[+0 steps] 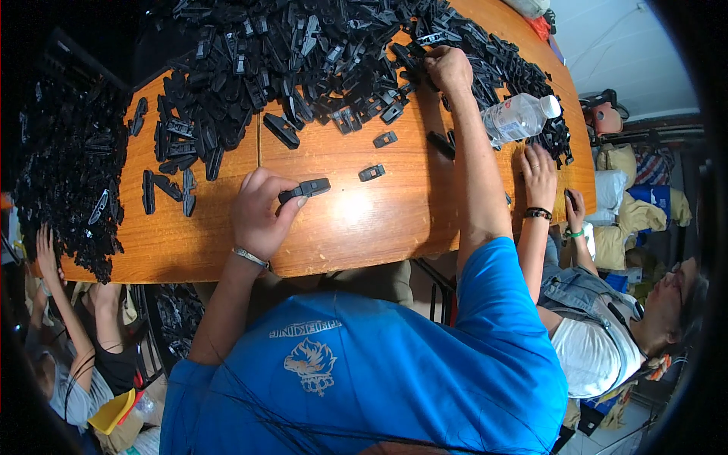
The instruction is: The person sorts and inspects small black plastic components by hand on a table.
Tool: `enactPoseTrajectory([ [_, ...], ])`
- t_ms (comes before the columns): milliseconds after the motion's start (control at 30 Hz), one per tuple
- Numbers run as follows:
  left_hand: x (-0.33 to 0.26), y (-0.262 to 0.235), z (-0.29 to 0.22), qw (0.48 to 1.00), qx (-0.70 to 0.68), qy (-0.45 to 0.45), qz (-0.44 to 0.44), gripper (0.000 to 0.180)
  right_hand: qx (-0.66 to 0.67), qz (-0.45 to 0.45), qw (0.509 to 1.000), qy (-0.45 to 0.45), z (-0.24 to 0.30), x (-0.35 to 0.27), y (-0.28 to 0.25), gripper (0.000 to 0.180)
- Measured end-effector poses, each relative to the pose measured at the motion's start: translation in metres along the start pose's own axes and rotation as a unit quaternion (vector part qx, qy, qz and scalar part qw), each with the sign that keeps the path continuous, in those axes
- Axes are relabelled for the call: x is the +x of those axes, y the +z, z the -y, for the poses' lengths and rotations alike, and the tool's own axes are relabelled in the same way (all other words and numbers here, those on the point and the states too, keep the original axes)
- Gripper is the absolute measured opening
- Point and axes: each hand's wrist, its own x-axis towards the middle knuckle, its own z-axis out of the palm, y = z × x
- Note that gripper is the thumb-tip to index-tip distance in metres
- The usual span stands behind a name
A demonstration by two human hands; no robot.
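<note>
Now, on the left, the left hand (262,214) has its grip closed around a black plastic clip (305,188), held just above the bare wood of the counter (364,227) in front of the blue shirt. Over to the right, the right hand (449,70) is stretched out into the big pile of black clips (303,53), fingers curled shut on a piece there. It looks like a pick-and-join step, so bringing both pieces together squarely seems the next demand.
</note>
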Motion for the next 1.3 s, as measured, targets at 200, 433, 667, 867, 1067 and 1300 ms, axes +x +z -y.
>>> enactPoseTrajectory([
  [200,0.002,0.000,-0.001,1.000,0.003,-0.002,-0.001,0.028,-0.022,0.013,0.996,-0.090,-0.007,0.002,0.021,0.026],
  [433,0.002,-0.001,-0.003,1.000,0.010,-0.016,0.007,0.028,-0.019,0.016,0.997,-0.071,-0.001,-0.003,0.017,0.027],
  [667,0.003,-0.002,-0.003,1.000,0.005,-0.006,0.004,0.029,-0.018,-0.038,0.982,-0.184,-0.005,-0.003,0.028,0.018],
  [867,0.002,0.000,-0.003,1.000,0.014,-0.006,0.004,0.028,0.051,0.003,0.975,-0.218,0.003,-0.043,0.030,0.016],
  [1067,0.005,-0.002,-0.004,1.000,0.015,-0.009,0.010,0.026,0.126,0.010,0.949,-0.290,0.027,-0.090,0.033,0.009],
  [1300,0.005,-0.001,-0.005,1.000,-0.007,-0.015,-0.003,0.024,0.162,0.107,0.901,-0.387,0.047,-0.107,0.006,0.018],
])
